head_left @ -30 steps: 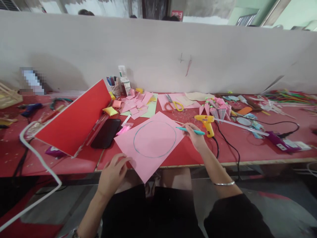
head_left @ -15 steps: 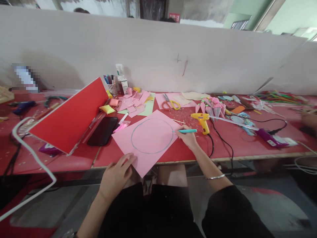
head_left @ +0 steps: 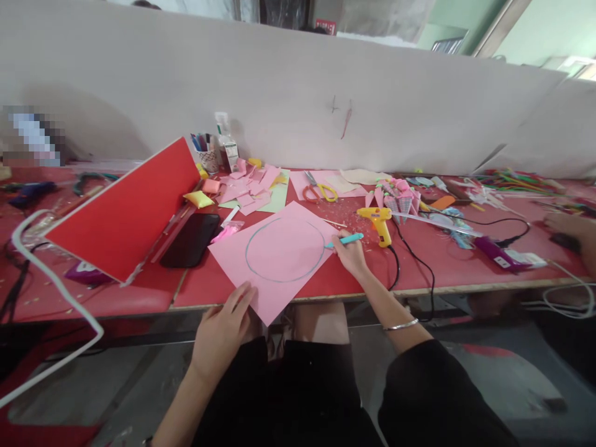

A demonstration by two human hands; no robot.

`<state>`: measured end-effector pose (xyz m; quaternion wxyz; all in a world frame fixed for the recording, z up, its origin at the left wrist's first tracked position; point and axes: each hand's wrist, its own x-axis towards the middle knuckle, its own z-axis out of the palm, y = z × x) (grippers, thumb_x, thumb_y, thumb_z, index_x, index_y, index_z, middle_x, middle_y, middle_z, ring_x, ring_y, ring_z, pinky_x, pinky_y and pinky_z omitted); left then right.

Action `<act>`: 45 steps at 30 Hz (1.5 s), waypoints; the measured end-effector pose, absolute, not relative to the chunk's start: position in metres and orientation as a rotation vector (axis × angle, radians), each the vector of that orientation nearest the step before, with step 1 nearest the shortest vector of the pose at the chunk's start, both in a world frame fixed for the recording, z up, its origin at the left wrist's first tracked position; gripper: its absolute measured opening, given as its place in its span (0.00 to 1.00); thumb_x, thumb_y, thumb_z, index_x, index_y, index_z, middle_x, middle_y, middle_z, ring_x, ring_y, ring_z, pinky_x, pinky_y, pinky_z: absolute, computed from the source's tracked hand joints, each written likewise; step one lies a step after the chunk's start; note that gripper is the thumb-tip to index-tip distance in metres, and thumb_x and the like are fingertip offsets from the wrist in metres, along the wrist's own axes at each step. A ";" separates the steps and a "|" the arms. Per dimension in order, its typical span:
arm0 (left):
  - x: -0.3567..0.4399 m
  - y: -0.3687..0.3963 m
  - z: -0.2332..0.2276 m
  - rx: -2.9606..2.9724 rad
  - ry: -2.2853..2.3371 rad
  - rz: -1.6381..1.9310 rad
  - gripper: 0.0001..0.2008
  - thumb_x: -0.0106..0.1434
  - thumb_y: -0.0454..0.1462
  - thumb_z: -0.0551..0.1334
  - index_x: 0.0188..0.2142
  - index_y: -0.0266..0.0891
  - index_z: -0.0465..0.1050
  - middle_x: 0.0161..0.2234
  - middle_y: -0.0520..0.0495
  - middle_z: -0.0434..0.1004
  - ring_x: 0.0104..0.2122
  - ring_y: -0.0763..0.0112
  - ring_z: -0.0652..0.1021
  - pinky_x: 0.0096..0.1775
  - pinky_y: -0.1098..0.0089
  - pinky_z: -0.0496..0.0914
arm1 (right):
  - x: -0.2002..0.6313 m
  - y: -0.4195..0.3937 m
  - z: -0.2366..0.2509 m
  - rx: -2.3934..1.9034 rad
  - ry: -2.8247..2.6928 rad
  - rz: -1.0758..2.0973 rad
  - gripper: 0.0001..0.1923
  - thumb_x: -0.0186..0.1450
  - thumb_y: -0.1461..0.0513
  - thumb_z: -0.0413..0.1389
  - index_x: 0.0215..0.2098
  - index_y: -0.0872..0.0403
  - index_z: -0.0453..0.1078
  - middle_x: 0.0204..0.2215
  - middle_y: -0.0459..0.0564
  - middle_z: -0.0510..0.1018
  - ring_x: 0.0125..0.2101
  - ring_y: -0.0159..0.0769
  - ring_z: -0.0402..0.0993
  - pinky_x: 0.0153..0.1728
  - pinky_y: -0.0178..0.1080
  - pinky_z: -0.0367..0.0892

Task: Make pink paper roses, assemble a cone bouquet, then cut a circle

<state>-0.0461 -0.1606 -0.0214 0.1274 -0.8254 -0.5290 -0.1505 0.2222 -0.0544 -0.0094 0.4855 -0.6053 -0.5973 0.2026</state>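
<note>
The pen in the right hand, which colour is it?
The pen is turquoise, seen in the head view, held by the right hand at the pink paper.

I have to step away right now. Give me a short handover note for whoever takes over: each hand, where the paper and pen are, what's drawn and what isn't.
Left hand: flat on the near corner of the pink paper, pinning it at the table edge.
Right hand: grip shut on the teal pen, tip at the right side of the drawn circle.
Done: the circle outline runs nearly all the way round.
Left: whether the line is fully closed at the pen tip cannot be told; check there. Nothing is cut yet.
Nearby: yellow-handled scissors behind the sheet, glue gun to the right of the pen.
</note>
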 end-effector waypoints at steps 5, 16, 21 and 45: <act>-0.045 -0.162 -0.023 -2.364 -1.519 -0.459 0.20 0.57 0.28 0.47 0.46 0.36 0.69 0.47 0.46 0.72 0.36 0.68 0.78 0.32 0.70 0.72 | 0.222 -0.054 -0.011 -1.453 -1.494 0.463 0.13 0.53 0.56 0.46 0.15 0.51 0.52 0.10 0.40 0.57 0.15 0.28 0.55 0.20 0.33 0.53; -0.043 -0.165 -0.015 -2.422 -1.636 -0.319 0.21 0.58 0.29 0.46 0.48 0.39 0.66 0.50 0.46 0.69 0.35 0.67 0.78 0.32 0.69 0.73 | 0.212 -0.070 -0.010 -1.403 -1.575 0.526 0.14 0.53 0.57 0.46 0.14 0.51 0.50 0.11 0.40 0.55 0.16 0.28 0.53 0.20 0.33 0.51; -0.043 -0.165 -0.015 -2.431 -1.652 -0.307 0.20 0.58 0.29 0.47 0.49 0.37 0.65 0.51 0.46 0.68 0.37 0.67 0.78 0.32 0.70 0.73 | 0.201 -0.083 -0.009 -1.385 -1.604 0.603 0.13 0.53 0.58 0.46 0.14 0.51 0.50 0.11 0.39 0.54 0.16 0.27 0.52 0.19 0.32 0.51; -0.042 -0.165 -0.007 -2.509 -1.699 -0.201 0.20 0.58 0.29 0.46 0.48 0.39 0.65 0.52 0.44 0.66 0.29 0.69 0.78 0.30 0.68 0.72 | 0.173 -0.096 -0.010 -1.348 -1.625 0.718 0.13 0.52 0.60 0.46 0.14 0.52 0.46 0.12 0.39 0.50 0.16 0.26 0.48 0.18 0.32 0.46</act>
